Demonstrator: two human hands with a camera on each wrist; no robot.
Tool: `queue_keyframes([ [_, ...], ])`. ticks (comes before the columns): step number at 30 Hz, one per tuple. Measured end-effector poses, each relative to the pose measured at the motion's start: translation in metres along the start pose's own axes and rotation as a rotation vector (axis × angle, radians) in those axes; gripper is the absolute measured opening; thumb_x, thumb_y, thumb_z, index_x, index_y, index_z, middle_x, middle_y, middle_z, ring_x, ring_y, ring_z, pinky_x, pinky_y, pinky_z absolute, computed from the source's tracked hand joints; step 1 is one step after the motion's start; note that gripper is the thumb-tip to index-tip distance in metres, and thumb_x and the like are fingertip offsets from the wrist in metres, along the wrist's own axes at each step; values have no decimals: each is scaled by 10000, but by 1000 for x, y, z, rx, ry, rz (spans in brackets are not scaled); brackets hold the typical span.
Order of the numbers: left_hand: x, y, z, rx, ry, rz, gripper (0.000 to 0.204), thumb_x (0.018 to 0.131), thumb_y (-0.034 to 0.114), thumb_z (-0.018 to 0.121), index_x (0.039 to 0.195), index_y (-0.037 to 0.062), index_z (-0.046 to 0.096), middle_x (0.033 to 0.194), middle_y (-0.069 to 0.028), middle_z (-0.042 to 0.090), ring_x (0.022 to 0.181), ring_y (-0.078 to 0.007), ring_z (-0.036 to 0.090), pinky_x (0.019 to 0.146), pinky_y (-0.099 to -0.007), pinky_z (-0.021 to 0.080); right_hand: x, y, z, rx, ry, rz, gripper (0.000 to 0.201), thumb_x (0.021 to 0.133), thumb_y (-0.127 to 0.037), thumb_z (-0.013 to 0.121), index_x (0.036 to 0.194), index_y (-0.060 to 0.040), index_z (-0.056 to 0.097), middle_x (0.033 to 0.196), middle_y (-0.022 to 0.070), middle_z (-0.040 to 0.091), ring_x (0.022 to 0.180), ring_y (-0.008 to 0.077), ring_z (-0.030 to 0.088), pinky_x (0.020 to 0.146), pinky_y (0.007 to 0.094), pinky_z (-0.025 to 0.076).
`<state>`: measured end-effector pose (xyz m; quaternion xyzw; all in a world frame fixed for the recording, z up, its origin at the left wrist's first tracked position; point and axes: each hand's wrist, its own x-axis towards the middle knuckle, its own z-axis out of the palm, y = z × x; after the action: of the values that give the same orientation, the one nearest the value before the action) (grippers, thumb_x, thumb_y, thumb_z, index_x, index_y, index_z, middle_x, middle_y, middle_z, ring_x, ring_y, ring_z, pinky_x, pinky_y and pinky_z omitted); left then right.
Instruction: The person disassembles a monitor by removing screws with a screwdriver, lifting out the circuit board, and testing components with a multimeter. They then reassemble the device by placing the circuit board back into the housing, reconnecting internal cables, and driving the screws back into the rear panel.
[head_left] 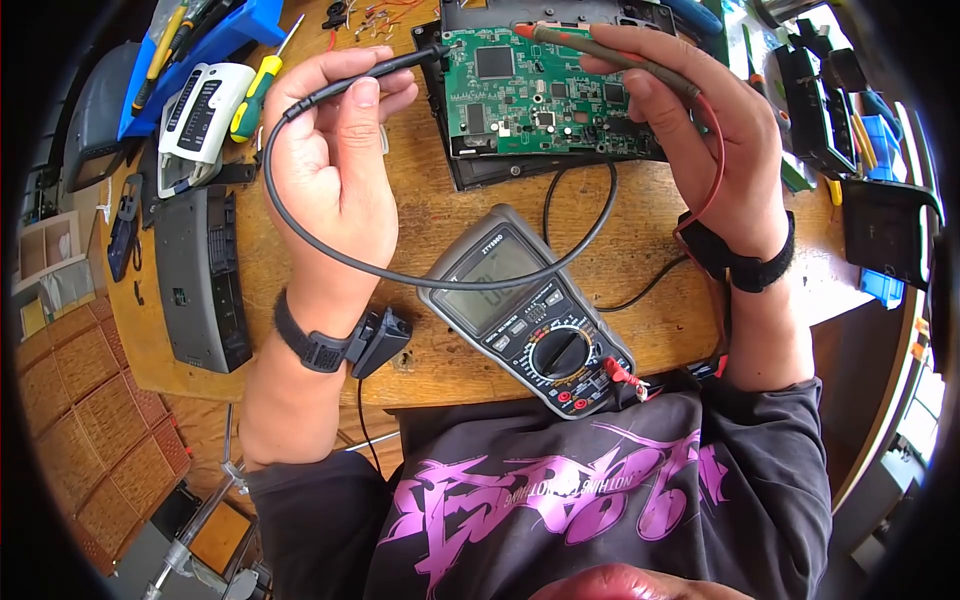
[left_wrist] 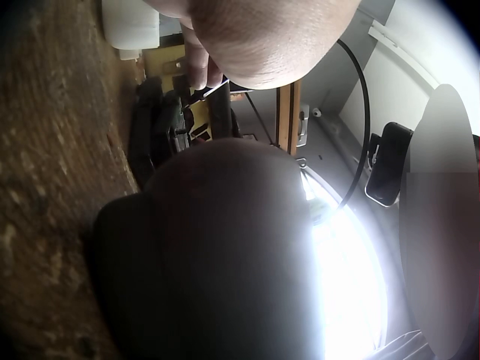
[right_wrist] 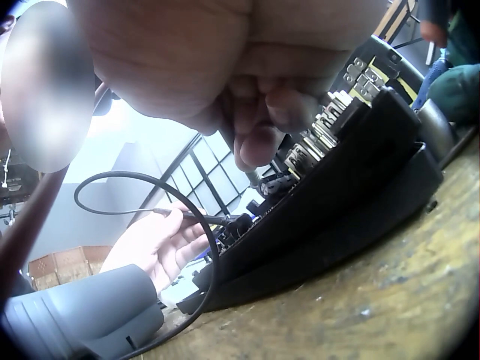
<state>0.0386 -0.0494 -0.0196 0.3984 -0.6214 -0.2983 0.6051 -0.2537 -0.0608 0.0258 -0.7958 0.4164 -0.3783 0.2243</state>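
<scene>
My left hand (head_left: 335, 175) pinches a black test probe (head_left: 365, 77) between thumb and fingers, its tip at the left edge of a green circuit board (head_left: 540, 85). My right hand (head_left: 725, 135) holds the red-leaded test probe (head_left: 625, 60), which slants over the board with its red end close to the top edge. The board sits in a black housing, seen edge-on in the right wrist view. Nearer the body, a digital multimeter (head_left: 562, 353) lies tilted on the wooden table (head_left: 430, 345), a black lead crossing its screen. The left wrist view hides the left probe.
Left of my left hand are a yellow-green screwdriver (head_left: 258, 95), a white cable tester (head_left: 205, 115) and a long black device casing (head_left: 200, 290). A blue bin (head_left: 135, 90) with tools stands at the back left. Black equipment (head_left: 815, 110) stands at the right.
</scene>
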Motion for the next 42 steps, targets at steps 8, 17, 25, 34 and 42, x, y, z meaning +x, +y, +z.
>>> queue_keyframes([
  [8, -1, 0, -3, 31, -49, -9, 215, 1203, 33, 523, 1384, -68, 581, 1390, -216, 702, 1224, -273, 771, 1104, -440, 668, 0, -1, 0, 1, -11, 22, 339, 1180, -128, 651, 1494, -32, 736, 1226, 68, 860, 973, 84, 710, 877, 261, 578],
  [17, -1, -1, -4, 32, -48, -11, 219, 1205, 39, 524, 1386, -70, 582, 1396, -218, 701, 1230, -277, 771, 1109, -439, 664, 0, 1, 1, 22, -18, 2, 338, 1175, -108, 657, 1495, -30, 735, 1227, 79, 860, 987, 85, 716, 884, 259, 579],
  [25, 2, -2, 7, -68, -37, 18, 192, 1184, 28, 585, 1352, -63, 605, 1328, -189, 752, 1181, -223, 794, 1067, -366, 660, 0, 3, 3, 45, -10, -8, 333, 1174, -102, 654, 1487, -30, 742, 1217, 82, 864, 1001, 88, 735, 877, 258, 581],
  [34, 6, -5, 8, 14, -163, 24, 223, 1198, 33, 546, 1408, -40, 561, 1427, -225, 698, 1286, -293, 754, 1148, -451, 633, 2, 1, -2, 22, -31, -29, 330, 1169, -90, 654, 1481, -25, 741, 1218, 111, 860, 1034, 104, 757, 889, 258, 585],
  [42, 6, -7, 15, -61, -100, 32, 183, 1169, -4, 600, 1344, -56, 616, 1347, -187, 754, 1192, -231, 790, 1054, -357, 651, 6, 4, -5, -56, -11, -105, 287, 1047, 4, 749, 1328, 60, 754, 1114, 213, 843, 977, 311, 841, 866, 359, 656],
])
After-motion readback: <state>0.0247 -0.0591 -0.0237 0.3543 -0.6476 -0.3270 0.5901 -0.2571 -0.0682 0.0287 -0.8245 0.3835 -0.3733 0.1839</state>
